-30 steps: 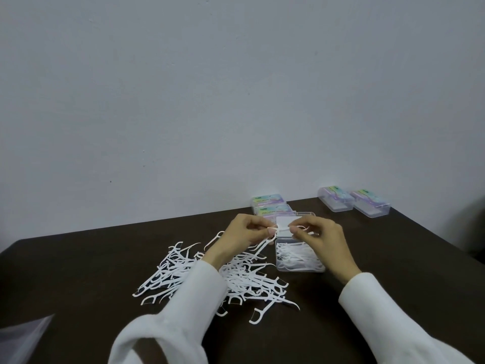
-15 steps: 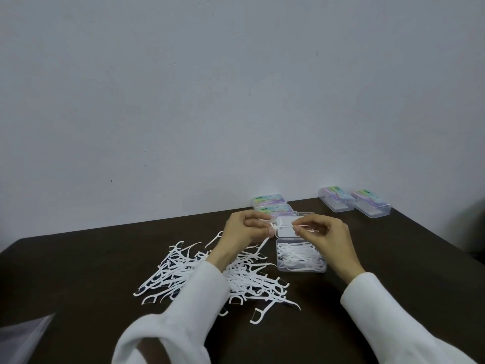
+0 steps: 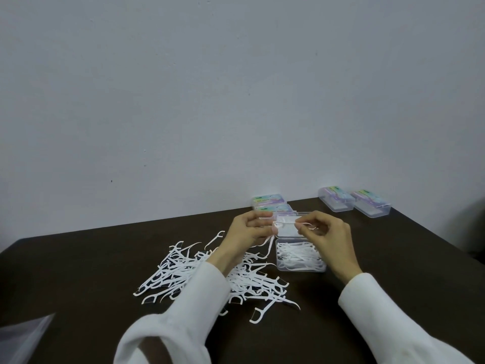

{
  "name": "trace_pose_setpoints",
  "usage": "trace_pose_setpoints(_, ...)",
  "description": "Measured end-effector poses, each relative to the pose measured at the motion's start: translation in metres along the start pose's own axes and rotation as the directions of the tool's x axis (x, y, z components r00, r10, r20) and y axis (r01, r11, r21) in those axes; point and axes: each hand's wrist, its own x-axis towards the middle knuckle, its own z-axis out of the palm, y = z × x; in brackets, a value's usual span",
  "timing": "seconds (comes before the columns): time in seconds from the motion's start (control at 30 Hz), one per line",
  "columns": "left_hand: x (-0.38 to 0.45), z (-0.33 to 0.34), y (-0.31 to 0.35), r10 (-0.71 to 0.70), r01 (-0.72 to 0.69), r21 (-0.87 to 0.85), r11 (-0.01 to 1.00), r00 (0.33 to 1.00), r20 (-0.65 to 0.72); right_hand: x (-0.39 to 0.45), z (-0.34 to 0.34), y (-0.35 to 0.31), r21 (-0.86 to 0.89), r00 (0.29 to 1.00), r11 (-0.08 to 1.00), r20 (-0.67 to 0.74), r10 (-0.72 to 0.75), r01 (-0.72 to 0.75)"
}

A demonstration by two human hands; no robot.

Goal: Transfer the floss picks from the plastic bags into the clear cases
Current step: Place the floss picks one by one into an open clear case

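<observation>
A loose heap of white floss picks (image 3: 210,274) lies on the dark table, partly under my left forearm. An open clear case (image 3: 299,256) to its right holds several picks; its lid (image 3: 287,228) stands up behind. My left hand (image 3: 246,232) pinches a small bunch of floss picks (image 3: 274,227) just above the case's far edge. My right hand (image 3: 328,232) pinches a single floss pick (image 3: 307,225) over the case, fingertips close to the left hand's.
Two closed labelled cases (image 3: 270,204) are stacked behind the open one. Two more clear cases (image 3: 336,199) (image 3: 371,206) sit at the back right near the wall. A plastic bag (image 3: 21,340) lies at the lower left corner. The table's (image 3: 78,271) right edge slants down.
My right hand has drawn a single pick away from the bunch in my left hand, shifting slightly right. The left hand has stayed almost still.
</observation>
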Motion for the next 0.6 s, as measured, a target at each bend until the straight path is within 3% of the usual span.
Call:
trace_pose_setpoints(0.13,0.0006,-0.0012,-0.0020,-0.050,0.053,-0.096,0.994,0.998,0.033,-0.0001,0.0009,0.0001,0.003,0.999,1.000,0.034,-0.004,0.004)
trace_pose_setpoints(0.33,0.0010,-0.0034,-0.0024,0.002,-0.002,-0.144,0.990,1.000,0.002,-0.0005,0.0040,-0.0002,-0.013,0.992,1.000,0.122,-0.006,0.007)
trace_pose_setpoints(0.6,-0.0004,-0.0023,-0.0045,-0.035,0.035,-0.007,0.999,0.999,-0.007,0.0027,0.0006,0.0051,-0.099,0.995,0.995,0.097,-0.006,0.016)
